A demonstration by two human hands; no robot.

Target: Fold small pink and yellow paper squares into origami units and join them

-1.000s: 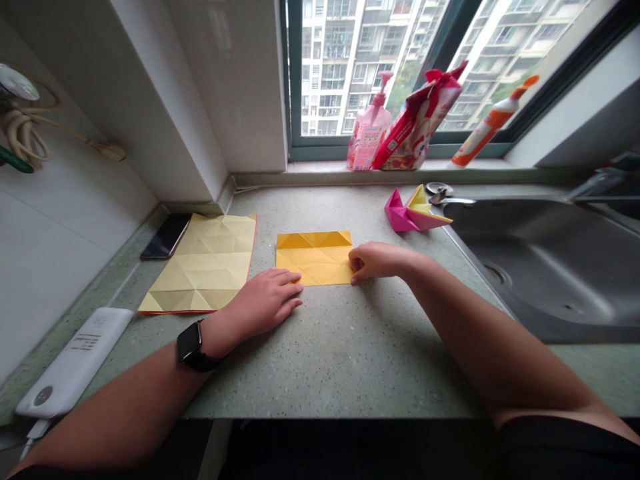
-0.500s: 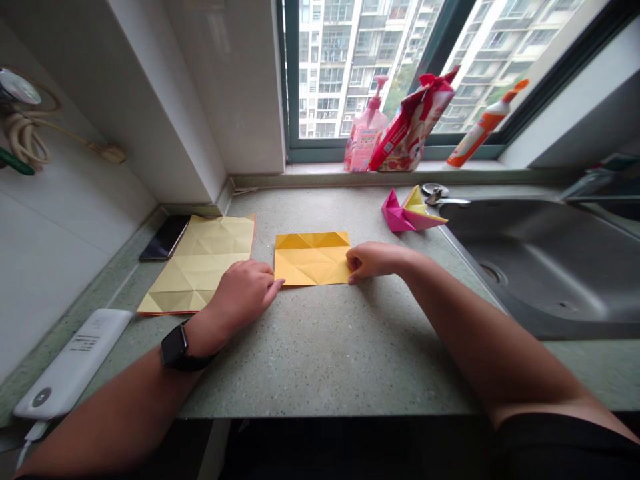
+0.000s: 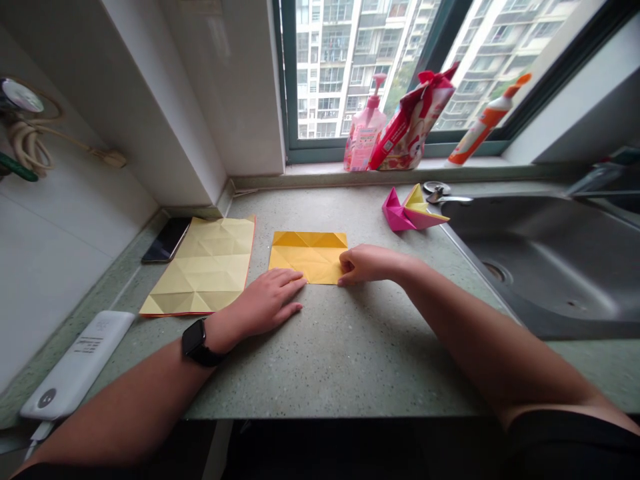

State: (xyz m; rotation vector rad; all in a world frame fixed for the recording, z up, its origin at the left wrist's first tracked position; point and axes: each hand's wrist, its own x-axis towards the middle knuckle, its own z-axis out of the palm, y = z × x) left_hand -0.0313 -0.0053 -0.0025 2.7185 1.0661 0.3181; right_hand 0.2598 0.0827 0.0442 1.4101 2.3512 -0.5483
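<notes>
Left hand [image 3: 267, 300] flat and open, fingertips on the near edge of folded yellow origami paper [image 3: 305, 250]. Right hand [image 3: 367, 263] curled against the paper's right edge, grip unclear.

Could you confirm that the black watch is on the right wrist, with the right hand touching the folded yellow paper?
The head view shows the black watch on the left wrist, not the right; the right hand does touch the folded yellow paper.
</notes>
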